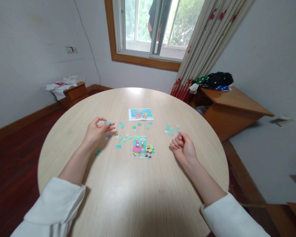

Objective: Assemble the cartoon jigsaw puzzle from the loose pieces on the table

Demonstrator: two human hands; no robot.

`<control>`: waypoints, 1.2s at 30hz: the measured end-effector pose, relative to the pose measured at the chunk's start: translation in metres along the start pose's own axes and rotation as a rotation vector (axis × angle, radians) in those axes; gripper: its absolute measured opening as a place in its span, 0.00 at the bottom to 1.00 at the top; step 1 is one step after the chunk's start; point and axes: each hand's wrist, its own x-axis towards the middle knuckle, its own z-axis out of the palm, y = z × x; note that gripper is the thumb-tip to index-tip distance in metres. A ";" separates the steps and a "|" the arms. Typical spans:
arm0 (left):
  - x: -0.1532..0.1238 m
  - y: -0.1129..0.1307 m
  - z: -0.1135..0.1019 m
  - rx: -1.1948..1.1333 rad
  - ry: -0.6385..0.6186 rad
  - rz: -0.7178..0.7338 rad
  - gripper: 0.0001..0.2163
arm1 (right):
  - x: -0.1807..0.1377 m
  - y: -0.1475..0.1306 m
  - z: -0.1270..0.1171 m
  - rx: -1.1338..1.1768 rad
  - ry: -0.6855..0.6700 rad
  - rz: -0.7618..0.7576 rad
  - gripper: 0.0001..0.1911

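A partly joined jigsaw puzzle (142, 147) with cartoon figures lies flat near the middle of the table. Left of it, my left hand (96, 131) is raised over the table, its fingers closed on a small teal puzzle piece (108, 122). Loose pieces (123, 138) lie scattered between that hand and the joined part. My right hand (184, 147) rests on the right with its fingers curled in; whether anything is inside them is hidden. Just beyond its fingertips sits a small group of teal and pale pieces (169, 129).
A printed reference picture (141, 114) lies beyond the puzzle on the round wooden table (128, 200). Several more pieces (139, 124) are spread in front of it. Brown wooden furniture (233, 108) with cloths on it stands at the right, near the curtain (207, 42).
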 end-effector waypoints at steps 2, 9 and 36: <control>0.000 0.000 0.000 0.003 -0.006 0.000 0.14 | 0.000 0.000 0.000 -0.005 -0.007 -0.001 0.17; -0.002 0.002 0.001 -0.005 -0.025 0.000 0.14 | 0.001 0.000 -0.002 -0.021 -0.021 -0.011 0.18; -0.001 0.001 0.001 -0.012 -0.016 0.020 0.16 | 0.002 -0.001 -0.004 -0.054 -0.050 -0.030 0.18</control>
